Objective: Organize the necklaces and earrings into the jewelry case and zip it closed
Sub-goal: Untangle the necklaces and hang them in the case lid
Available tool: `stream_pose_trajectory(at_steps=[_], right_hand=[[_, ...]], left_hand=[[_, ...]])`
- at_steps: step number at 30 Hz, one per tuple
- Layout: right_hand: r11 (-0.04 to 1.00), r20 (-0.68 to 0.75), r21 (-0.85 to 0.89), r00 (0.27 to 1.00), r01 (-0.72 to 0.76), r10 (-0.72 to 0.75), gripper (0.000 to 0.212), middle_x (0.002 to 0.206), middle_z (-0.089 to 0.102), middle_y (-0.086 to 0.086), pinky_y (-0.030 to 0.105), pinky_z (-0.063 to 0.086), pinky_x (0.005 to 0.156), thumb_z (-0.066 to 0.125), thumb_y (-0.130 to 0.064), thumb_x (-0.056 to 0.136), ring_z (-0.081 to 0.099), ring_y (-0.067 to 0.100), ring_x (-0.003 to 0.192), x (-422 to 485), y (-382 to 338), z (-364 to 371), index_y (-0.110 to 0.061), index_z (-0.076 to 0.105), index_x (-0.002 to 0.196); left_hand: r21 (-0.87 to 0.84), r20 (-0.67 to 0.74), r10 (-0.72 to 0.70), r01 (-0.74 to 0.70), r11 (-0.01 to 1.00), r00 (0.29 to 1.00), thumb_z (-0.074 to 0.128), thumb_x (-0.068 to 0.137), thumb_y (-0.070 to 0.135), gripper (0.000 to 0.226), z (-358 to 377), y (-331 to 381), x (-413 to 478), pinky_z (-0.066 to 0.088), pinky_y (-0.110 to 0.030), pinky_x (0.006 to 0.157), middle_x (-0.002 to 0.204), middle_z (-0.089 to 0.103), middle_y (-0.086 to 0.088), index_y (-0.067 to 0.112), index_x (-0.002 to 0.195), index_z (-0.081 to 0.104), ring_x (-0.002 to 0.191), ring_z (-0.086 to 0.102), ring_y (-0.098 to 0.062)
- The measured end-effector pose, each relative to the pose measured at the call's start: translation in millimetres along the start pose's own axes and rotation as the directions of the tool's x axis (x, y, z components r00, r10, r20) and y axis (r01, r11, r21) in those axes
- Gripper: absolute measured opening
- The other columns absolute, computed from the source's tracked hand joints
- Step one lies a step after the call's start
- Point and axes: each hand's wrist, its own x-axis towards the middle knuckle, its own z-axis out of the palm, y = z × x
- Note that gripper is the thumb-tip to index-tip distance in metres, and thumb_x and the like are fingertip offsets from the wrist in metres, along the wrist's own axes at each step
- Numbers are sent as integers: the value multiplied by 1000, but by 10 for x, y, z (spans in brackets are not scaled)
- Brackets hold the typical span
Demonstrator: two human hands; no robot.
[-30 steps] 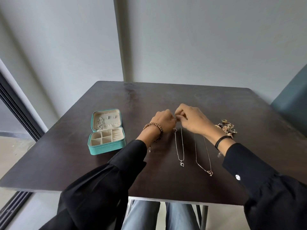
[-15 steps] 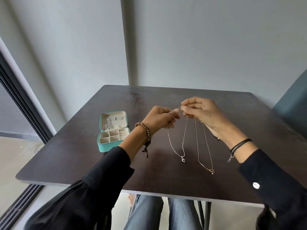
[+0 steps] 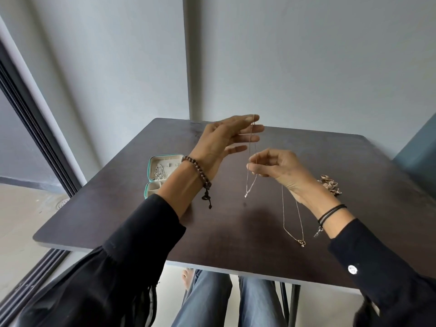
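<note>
Left grip (image 3: 221, 142) is pinching the top of a thin silver pendant necklace (image 3: 250, 175), right grip (image 3: 278, 169) pinching it lower, at three o'clock of the open teal jewelry case (image 3: 149, 172).

Grey walls (image 3: 306, 55), dark wood table (image 3: 106, 208), black window frame (image 3: 40, 138), beige floor (image 3: 18, 232)

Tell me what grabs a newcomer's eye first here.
A thin silver necklace dangles over the dark table, held up by the left hand and pinched lower by the right hand. A gold necklace lies flat near the right hand; the open teal jewelry case sits at left, partly behind the left forearm.
</note>
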Motion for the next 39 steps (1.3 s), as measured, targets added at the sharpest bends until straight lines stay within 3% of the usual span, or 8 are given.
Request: stream_pose_trajectory(at_steps=[3, 8, 12, 18, 23, 29, 34, 39], right_hand=[[1000, -11, -22, 1000, -13, 13, 23, 95, 79, 8, 25, 56, 78, 86, -19, 79, 70, 8, 84, -14, 38, 49, -7, 77, 97], [999, -15, -14, 999, -35, 35, 26, 83, 79, 3, 18, 53, 66, 87, -21, 78, 69, 8, 74, -65, 85, 98, -5, 78, 96], [1000, -24, 16, 999, -24, 25, 27, 87, 80, 7, 19, 52, 66, 85, -24, 78, 67, 9, 72, -94, 30, 128, -5, 79, 95], [995, 17, 8, 995, 97, -97, 26, 86, 79, 8, 19, 50, 63, 84, -30, 75, 64, 9, 71, -124, -178, 140, -12, 82, 95], [983, 32, 19, 982, 185, -185, 18, 78, 76, 7, 19, 49, 61, 80, -23, 84, 60, 10, 66, -124, -314, 174, -9, 80, 96], [980, -52, 20, 979, 197, -196, 16, 73, 71, 1, 20, 47, 60, 78, -24, 88, 58, 9, 65, -85, -328, 222, -9, 79, 93], [983, -148, 11, 973, 183, -179, 16, 89, 76, 1, 23, 49, 70, 77, -34, 88, 63, 8, 82, -90, -245, 267, -19, 77, 91], [988, -55, 105, 993, 110, -105, 21, 94, 79, 5, 25, 50, 79, 66, -31, 98, 75, 16, 93, -118, -207, 295, -11, 74, 100]], left_hand=[[2, -31, 28, -28, 1000, 999, 59, 98, 27, 31, -52, 77, -8, 49, -34, 92, 114, 75, 1, 19, 127, 67, 105, 71, -15], [-1, -89, 50, -51, 999, 995, 59, 98, 24, 33, -164, 107, -10, 49, -34, 89, 114, 75, 1, 24, 131, 63, 104, 72, -15], [29, -121, 47, -44, 999, 992, 58, 99, 23, 36, -237, 43, -20, 49, -38, 98, 113, 75, 2, 28, 134, 60, 105, 72, -16], [56, -142, 18, -11, 998, 990, 57, 100, 26, 38, -262, -141, -51, 52, -38, 98, 113, 75, -3, 29, 138, 56, 100, 74, -21], [242, -103, 14, 11, 970, 995, 50, 103, 37, 38, -238, -219, -101, 50, -35, 89, 111, 75, -1, 31, 140, 54, 91, 76, -18], [361, -64, -33, 54, 931, 997, 38, 104, 51, 45, -169, -204, -186, 46, -28, 74, 86, 77, -3, 21, 113, 71, 63, 67, -17], [379, -42, -78, 88, 921, 996, 31, 104, 55, 65, -174, -235, -209, 47, -30, 74, 73, 72, -3, 10, 97, 77, 61, 56, -18], [325, -42, -93, 102, 940, 995, 33, 104, 53, 63, -177, -259, -200, 46, -23, 63, 66, 62, 1, 8, 95, 77, 55, 51, -14]])
